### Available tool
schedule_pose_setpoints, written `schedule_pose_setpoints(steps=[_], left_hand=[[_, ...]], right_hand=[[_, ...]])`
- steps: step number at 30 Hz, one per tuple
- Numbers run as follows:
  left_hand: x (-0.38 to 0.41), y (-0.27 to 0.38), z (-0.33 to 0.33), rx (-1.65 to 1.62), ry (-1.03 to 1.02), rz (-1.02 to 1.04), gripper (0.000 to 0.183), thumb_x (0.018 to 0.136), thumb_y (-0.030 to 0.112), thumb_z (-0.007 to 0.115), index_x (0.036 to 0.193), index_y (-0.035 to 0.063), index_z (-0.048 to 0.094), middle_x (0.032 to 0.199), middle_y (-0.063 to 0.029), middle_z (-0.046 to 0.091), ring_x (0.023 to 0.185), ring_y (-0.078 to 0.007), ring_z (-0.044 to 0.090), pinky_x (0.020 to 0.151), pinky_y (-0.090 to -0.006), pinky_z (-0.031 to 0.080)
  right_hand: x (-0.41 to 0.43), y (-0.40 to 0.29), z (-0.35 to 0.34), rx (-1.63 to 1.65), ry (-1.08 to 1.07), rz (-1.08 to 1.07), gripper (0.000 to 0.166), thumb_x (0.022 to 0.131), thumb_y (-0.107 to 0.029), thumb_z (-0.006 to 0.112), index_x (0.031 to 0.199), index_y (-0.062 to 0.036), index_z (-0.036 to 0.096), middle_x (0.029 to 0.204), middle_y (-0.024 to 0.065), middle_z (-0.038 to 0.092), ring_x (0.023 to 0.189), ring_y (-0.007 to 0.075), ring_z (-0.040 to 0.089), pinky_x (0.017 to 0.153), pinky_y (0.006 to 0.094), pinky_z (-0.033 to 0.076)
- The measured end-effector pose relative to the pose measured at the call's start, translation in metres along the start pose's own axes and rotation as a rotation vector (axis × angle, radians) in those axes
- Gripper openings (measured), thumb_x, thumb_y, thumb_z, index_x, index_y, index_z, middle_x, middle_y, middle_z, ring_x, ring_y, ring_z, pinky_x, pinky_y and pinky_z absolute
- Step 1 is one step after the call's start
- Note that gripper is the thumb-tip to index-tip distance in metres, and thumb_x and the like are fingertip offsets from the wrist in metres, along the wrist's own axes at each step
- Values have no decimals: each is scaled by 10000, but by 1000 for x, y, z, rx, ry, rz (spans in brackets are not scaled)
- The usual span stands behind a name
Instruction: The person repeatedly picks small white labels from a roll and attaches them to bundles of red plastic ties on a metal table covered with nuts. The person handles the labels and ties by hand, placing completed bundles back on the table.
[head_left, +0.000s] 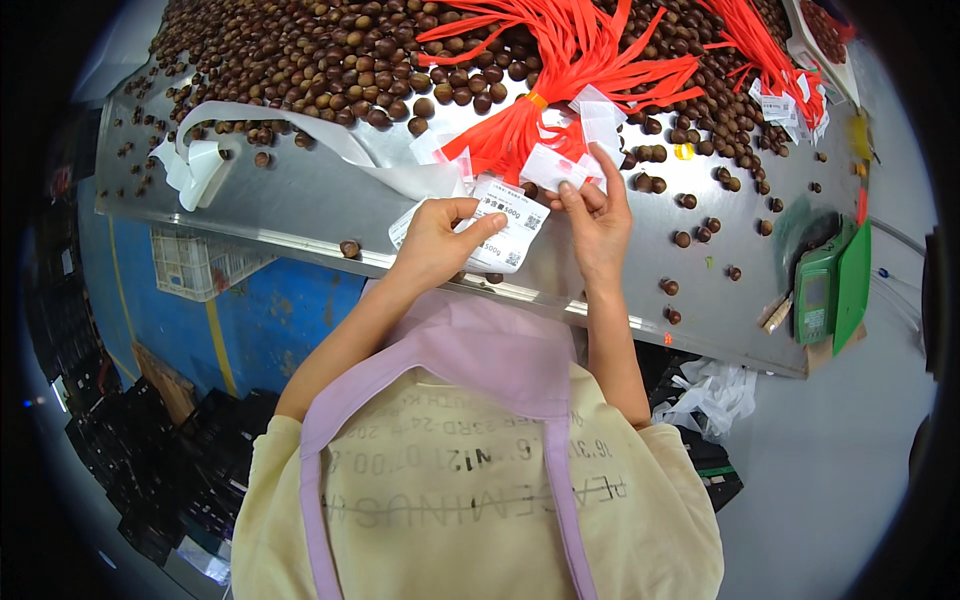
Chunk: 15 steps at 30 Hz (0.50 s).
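Note:
My left hand (442, 236) grips a strip of printed white labels (499, 251) between thumb and fingers, near the table's front edge. My right hand (596, 217) is just to the right, its thumb and fingertips at a white label (551, 166) on the end of the red mesh net bags (544, 90). Whether it pinches that label is hard to tell. The bags lie fanned out, gathered by an orange band (537, 99), with more white labels around their lower ends. A pale label backing strip (300, 124) curls away to the left from the labels in my left hand.
Brown nuts (330, 60) are heaped across the back of the metal table (300, 187), with loose ones at the right. A second red net bundle (780, 56) lies back right. A green scale (817, 292) stands at the right edge. Below left is a white crate (184, 262).

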<state>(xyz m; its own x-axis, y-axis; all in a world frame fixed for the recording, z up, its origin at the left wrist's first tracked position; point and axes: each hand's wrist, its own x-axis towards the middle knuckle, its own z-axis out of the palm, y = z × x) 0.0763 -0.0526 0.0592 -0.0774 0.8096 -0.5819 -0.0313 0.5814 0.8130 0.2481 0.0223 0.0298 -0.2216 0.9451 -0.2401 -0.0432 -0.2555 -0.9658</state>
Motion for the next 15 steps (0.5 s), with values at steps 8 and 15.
schedule_pose_setpoints(steps=[8, 15], left_hand=[[9, 11, 22, -188, 1, 9, 246, 845, 191, 634, 938, -35, 665, 779, -55, 674, 662, -61, 588, 584, -222, 464], [18, 4, 21, -146, 12, -63, 238, 850, 193, 638, 935, -28, 662, 789, -66, 671, 649, -73, 599, 573, -221, 476]], right_hand=[[-12, 12, 2, 136, -56, 236, 246, 886, 18, 507, 1123, 63, 552, 989, 111, 652, 887, 114, 609, 763, 219, 482], [-12, 11, -3, 177, -138, 170, 268, 892, -3, 513, 1149, 70, 538, 999, 110, 648, 894, 112, 606, 770, 220, 478]])
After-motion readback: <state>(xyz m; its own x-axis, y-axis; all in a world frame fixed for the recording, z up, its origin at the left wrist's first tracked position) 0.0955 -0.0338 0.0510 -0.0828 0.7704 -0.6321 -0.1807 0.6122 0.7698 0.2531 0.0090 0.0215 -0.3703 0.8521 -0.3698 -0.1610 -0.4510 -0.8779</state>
